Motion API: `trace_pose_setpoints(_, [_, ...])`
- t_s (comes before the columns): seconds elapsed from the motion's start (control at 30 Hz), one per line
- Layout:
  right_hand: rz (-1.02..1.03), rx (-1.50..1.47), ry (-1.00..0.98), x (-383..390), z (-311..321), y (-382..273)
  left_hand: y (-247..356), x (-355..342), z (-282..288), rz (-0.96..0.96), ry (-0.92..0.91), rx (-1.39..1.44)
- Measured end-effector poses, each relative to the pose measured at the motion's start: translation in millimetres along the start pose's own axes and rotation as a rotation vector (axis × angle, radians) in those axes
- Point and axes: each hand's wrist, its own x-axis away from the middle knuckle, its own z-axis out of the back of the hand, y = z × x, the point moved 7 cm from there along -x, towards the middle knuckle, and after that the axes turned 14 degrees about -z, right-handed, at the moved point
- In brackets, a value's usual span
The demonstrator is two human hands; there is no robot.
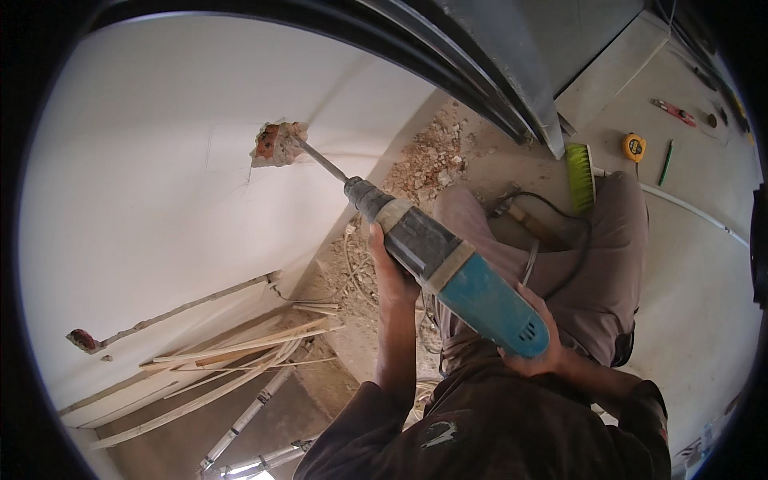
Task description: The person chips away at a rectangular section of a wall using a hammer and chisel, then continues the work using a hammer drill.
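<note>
A blue and black rotary hammer (448, 272) lies slantwise across the middle of the view, its long chisel bit (322, 160) pointing up and left. The bit's tip meets a broken hole (278, 145) in the white wall, where red brick shows. Under the front of the tool body, my left hand (392, 272) is wrapped round it from the left side. My right hand (540, 340) grips the rear end; the handle and most of those fingers are hidden beneath the blue housing.
Rubble (440, 156) lies along the wall's foot. A green brush (580, 178), a yellow tape measure (634, 146), a green pencil (666, 163) and a red cutter (674, 112) are on the right. Wooden strips (240, 352) lie lower left, below a cut groove (184, 310). A black cable (588, 240) loops over my legs.
</note>
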Motion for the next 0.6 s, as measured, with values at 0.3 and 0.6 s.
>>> trace_pose_setpoints(0.3, [-0.063, -0.020, -0.007, -53, 32, -43, 20, -34, -43, -0.060, -0.005, 0.131])
trace_pose_setpoints(0.6, [-0.344, 0.045, 0.021, -90, 87, -121, 37, -62, -80, -0.015, -0.063, 0.251])
